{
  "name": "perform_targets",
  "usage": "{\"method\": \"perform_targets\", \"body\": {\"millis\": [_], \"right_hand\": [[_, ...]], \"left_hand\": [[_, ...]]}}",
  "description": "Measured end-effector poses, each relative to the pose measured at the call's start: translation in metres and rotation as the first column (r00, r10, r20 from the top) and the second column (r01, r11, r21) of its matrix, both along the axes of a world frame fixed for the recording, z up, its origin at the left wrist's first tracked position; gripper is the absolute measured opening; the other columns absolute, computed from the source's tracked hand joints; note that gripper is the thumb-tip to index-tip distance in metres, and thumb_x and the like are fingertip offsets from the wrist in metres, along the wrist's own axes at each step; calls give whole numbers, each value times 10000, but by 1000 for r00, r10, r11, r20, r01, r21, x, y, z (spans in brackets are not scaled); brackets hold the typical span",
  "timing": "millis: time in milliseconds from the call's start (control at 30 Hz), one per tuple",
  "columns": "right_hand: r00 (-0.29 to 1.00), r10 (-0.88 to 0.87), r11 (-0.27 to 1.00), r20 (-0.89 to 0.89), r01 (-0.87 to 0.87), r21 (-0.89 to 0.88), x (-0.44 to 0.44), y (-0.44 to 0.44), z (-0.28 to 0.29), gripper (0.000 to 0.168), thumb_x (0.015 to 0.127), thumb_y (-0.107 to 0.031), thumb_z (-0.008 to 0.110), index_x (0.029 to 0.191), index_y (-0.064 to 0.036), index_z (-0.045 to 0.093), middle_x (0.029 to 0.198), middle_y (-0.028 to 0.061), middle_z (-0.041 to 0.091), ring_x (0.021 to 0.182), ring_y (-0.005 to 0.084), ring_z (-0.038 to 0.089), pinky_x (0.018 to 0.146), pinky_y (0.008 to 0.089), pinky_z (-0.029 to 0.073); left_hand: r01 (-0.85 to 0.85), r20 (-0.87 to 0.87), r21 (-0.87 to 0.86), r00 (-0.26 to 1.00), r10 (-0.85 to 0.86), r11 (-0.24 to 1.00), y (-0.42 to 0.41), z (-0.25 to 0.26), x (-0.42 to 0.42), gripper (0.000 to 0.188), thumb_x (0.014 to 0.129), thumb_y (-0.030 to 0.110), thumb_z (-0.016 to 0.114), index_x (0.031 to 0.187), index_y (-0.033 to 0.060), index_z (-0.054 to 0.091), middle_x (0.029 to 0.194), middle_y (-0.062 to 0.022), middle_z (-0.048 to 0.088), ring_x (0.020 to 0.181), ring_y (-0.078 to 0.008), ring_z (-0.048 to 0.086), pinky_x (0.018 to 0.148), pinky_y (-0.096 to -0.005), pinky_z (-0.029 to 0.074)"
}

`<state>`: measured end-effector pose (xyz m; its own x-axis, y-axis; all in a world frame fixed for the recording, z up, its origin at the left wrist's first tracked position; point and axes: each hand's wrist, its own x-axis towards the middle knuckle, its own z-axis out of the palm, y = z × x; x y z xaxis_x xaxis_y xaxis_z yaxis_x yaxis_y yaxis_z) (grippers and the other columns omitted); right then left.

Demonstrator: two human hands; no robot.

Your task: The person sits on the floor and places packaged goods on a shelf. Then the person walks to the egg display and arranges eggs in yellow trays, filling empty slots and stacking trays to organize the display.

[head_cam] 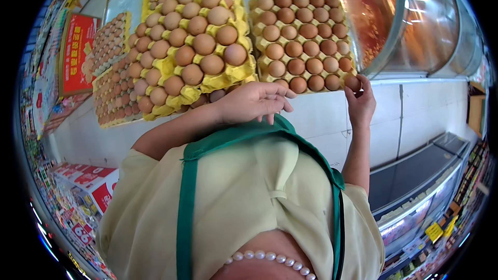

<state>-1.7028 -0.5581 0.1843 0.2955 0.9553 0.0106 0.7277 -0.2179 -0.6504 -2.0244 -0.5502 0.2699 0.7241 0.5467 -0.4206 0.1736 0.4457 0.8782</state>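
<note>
Brown eggs fill most of a yellow egg tray [286, 39] in front of me. My right hand [361, 103] pinches a brown egg [353, 83] between thumb and fingers at the tray's near right corner. Whether that egg rests in its cup cannot be told. My left hand [258, 101] holds nothing; its fingers are loosely spread by the near left edge of the same tray, hiding part of that edge. To its left rises a stack of yellow egg trays [233, 74], the top one bearing more brown eggs [204, 44].
Further left lie lower trays of eggs [116, 99] and a red sign [78, 54] with writing. A curved clear display case [428, 27] borders the right tray. Pale floor tiles [420, 112] lie below, with a dark-topped lit cabinet [416, 175] behind me on the right.
</note>
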Motion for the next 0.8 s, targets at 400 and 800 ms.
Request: {"method": "perform_targets", "body": {"millis": [400,800], "right_hand": [[984,114,993,140,-107,-54,29,-3,-10,365,845,-224,676,1193,-138,606,1013,82,599,690,181,565,675,316,486],[967,249,939,52,-254,230,-44,17,15,262,863,-96,641,1120,-47,624,961,42,607,701,104,522,637,240,469]], "left_hand": [[-234,137,37,964,227,972,-47,32,-68,460,862,63,485,1315,-8,458,1137,-134,610,879,-145,588,833,-282,474],[-952,304,276,214,928,129,-60,6,-183,217,978,146,465,1122,7,549,917,-66,627,722,-89,557,660,-235,465]]}}
